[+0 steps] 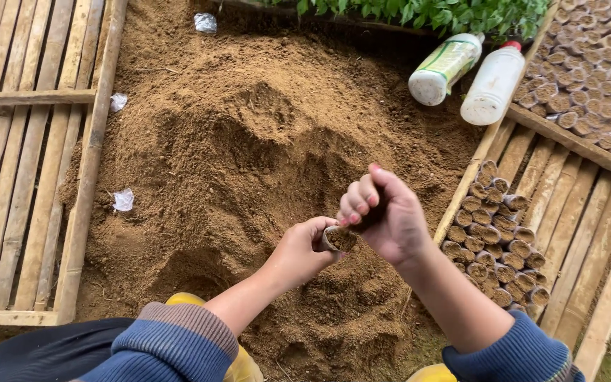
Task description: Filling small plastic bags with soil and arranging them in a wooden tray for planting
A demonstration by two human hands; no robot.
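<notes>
While the head camera is looking straight down, the left hand is curling its fingers closed around a small seedling pot, a short rolled tube already holding brown soil, just below the middle of the frame. The right hand is hovering directly above and to the right of it, its fingers bunched together and pointing down at the pot's open mouth, with the fingertips touching or nearly touching the rim; whether soil is pinched between them cannot be told. Both blue striped sleeves are reaching in from the bottom edge.

Under the hands, a broad soil heap is filling the centre of the frame, with small white scraps lying along its left side. A bamboo slat frame is lying at the left. At the right, a cluster of filled pots is standing packed together on another slatted rack, and a larger mass of pots is sitting in the upper right corner. Two white plastic bottles are lying on their sides at the upper right edge of the soil, near green leaves at the top.
</notes>
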